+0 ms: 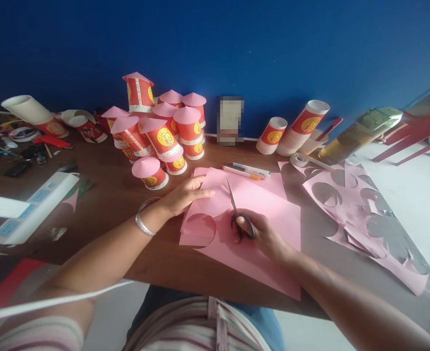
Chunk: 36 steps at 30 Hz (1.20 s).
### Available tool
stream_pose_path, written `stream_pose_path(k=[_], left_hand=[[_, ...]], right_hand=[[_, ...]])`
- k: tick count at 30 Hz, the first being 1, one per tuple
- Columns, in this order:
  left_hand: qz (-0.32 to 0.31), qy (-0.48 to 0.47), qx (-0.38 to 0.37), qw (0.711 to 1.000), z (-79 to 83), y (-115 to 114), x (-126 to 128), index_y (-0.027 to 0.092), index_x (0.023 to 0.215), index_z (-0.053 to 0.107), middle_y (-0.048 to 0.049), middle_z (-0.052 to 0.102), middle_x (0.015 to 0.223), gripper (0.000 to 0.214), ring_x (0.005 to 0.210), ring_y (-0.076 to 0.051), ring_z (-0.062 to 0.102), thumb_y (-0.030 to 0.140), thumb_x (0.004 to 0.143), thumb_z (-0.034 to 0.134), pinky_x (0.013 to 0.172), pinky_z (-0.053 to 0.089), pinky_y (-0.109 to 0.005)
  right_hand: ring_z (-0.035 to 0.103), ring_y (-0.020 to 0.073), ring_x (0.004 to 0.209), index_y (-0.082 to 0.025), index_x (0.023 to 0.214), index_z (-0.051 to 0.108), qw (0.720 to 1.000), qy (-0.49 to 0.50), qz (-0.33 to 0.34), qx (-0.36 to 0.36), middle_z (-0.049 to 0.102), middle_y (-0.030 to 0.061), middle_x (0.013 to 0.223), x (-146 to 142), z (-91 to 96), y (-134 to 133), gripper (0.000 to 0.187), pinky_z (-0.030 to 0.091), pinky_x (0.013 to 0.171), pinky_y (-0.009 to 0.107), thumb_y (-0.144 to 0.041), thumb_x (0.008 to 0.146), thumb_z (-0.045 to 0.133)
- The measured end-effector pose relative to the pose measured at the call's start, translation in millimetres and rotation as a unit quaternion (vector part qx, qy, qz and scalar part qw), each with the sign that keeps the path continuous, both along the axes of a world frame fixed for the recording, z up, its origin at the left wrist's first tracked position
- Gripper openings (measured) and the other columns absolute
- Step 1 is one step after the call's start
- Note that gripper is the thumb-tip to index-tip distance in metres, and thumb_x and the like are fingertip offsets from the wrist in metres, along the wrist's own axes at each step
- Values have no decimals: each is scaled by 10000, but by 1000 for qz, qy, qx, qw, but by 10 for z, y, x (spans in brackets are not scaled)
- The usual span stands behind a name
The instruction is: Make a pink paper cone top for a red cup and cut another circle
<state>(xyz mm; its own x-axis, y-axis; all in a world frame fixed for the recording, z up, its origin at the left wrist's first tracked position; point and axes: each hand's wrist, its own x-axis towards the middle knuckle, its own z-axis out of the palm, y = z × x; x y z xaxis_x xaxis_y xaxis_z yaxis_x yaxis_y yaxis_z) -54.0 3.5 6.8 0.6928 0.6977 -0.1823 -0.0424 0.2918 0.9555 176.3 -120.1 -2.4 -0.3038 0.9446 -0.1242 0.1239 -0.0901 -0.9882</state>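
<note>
Black-handled scissors (243,225) are in my right hand (261,231), with the thumb and fingers through the handle loops. Their blades point away from me and lie over pink paper (264,214). The left edge of this paper is pinched by my left hand (185,196), its thumb stretched flat on top near a round outline. Just below the left hand, a circular cutout (199,229) shows in the paper's left part. More pink sheets lie underneath. Two marker pens (247,172) rest at the far edge of the sheets.
Red paper cups with pink cone tops (164,139) stand stacked at the back. Other cup stacks (304,127) and a bottle (359,136) are at the right back. Pink scraps with round holes (361,214) cover the right side. A white power strip (35,207) lies left.
</note>
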Motion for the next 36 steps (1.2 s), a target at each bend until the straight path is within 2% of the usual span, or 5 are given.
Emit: stream_pose_path(k=[5, 10, 21, 30, 36], left_hand=[[-2, -3, 6, 1000, 22, -8, 1, 121, 1235, 721, -120, 787, 1132, 459, 1007, -251, 729, 344, 848, 823, 870, 556, -322], [17, -5, -2, 1000, 42, -19, -1, 121, 1237, 708, -115, 785, 1111, 462, 939, -242, 735, 319, 834, 818, 826, 554, -315], [11, 12, 21, 1000, 92, -43, 8, 119, 1246, 716, -127, 773, 1191, 463, 1056, -275, 715, 339, 850, 811, 910, 544, -346], [5, -12, 9, 1000, 48, -18, 2, 120, 1277, 703, -138, 777, 1170, 503, 1017, -280, 737, 351, 843, 810, 872, 562, -342], [16, -13, 7, 1000, 49, -24, 0, 129, 1305, 695, -139, 771, 1208, 536, 1073, -294, 730, 358, 834, 812, 896, 562, -345]], right_hand=[[553, 145, 626, -194, 806, 597, 1000, 8, -3, -5, 607, 0, 663, 5, -5, -1, 600, 413, 630, 312, -756, 995, 501], [515, 142, 616, -199, 785, 602, 1000, 1, -5, -4, 600, 2, 637, 0, 18, 1, 612, 417, 622, 313, -771, 981, 510], [498, 137, 621, -200, 771, 599, 1000, -8, -14, -2, 595, 2, 641, -13, 44, -17, 628, 407, 633, 312, -779, 985, 486], [524, 144, 621, -199, 819, 611, 1000, 2, -22, -19, 586, -6, 642, -10, 21, -18, 606, 425, 644, 319, -778, 970, 521], [528, 142, 604, -207, 763, 597, 1000, 6, -25, -18, 566, -10, 628, -14, 35, -15, 609, 437, 625, 318, -782, 954, 542]])
